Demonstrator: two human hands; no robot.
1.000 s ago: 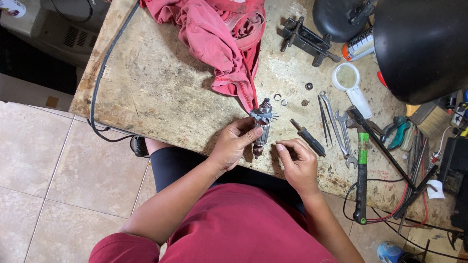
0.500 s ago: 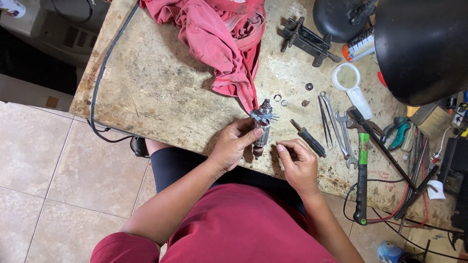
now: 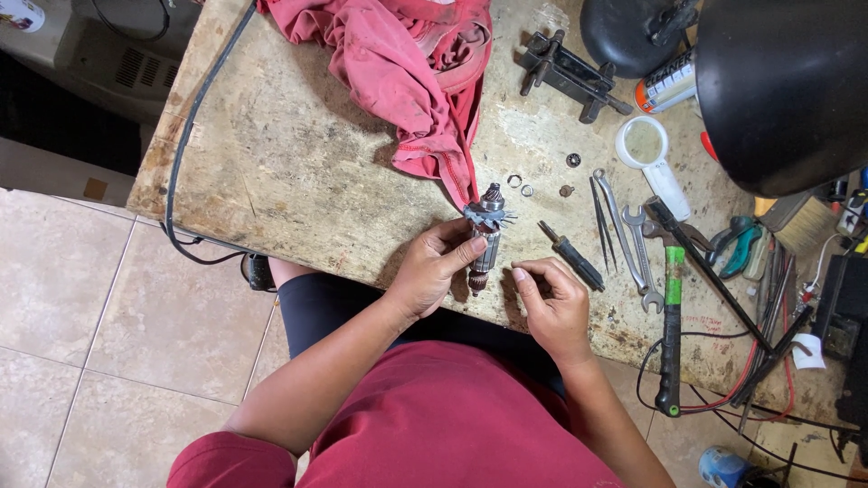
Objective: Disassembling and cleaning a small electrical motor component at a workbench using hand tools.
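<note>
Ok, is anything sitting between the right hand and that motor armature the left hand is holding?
Nothing visible. The left hand holds the motor armature upright at the bench edge, and the right hand sits just beside it, with only bare benchtop in the gap. The black screwdriver lies beyond the right hand, and the red cloth lies behind the armature.
</note>
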